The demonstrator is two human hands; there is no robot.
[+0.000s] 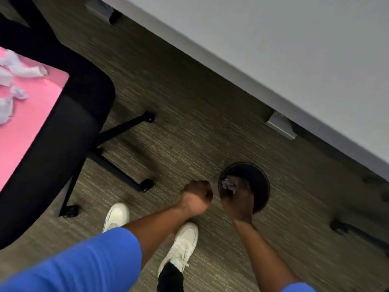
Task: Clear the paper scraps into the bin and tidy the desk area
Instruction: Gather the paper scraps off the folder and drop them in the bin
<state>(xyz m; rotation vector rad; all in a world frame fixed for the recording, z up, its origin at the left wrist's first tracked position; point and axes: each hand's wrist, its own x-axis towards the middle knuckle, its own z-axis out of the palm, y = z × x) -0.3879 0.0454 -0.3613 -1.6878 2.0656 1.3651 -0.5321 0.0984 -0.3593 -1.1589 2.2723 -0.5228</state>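
A round black bin (260, 182) stands on the carpet beside the grey desk (294, 49). My right hand (239, 202) reaches over the bin's left rim, with a crumpled white paper scrap (227, 184) at its fingertips over the bin's opening. My left hand (197, 196) is a closed fist just left of the bin, and nothing shows in it. Several more white paper scraps (20, 69) lie on a pink surface (31, 127) at the far left.
A black office chair (84, 98) with wheeled legs stands between the pink surface and the bin. My white shoes (183, 247) are on the carpet below my hands. A grey desk bracket (281, 125) sticks out under the desk edge. Another dark chair leg (357, 232) lies at the right.
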